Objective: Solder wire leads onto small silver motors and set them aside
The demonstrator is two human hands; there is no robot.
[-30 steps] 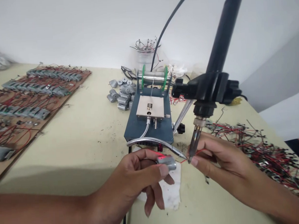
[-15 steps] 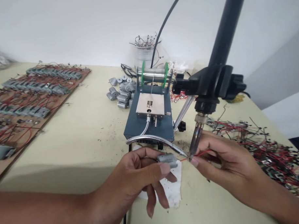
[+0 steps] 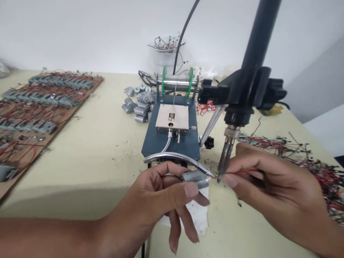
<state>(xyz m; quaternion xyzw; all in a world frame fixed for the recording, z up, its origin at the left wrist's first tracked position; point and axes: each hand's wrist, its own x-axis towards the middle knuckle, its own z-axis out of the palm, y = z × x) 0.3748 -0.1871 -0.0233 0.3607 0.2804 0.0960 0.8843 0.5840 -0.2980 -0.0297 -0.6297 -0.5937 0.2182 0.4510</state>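
Observation:
Between the thumb and fingers of my left hand (image 3: 165, 197) is a small grey cylindrical motor (image 3: 196, 178), tilted slightly, its terminal end facing right. My right hand (image 3: 264, 178) pinches a thin red wire (image 3: 247, 172), which runs toward the motor's terminal. Right at that end meet the tip of a soldering iron (image 3: 224, 159), clamped on a stand, and the nozzle of a curved metal solder feed tube (image 3: 187, 157). Whether wire and terminal touch is too small to tell. Below my left hand lies a white paper (image 3: 202, 218).
A blue solder feeder (image 3: 152, 144) with a solder spool (image 3: 177, 83) stands in the middle, loose motors (image 3: 143, 107) beside it. Wired motors fill a brown board (image 3: 66, 110) at left. A heap of wired parts (image 3: 312, 180) lies at right. The black stand arm (image 3: 261, 35) slants overhead.
The motor has shifted slightly right, its terminal end now at the iron tip. My right hand has moved a little right along the red wire, away from the tip.

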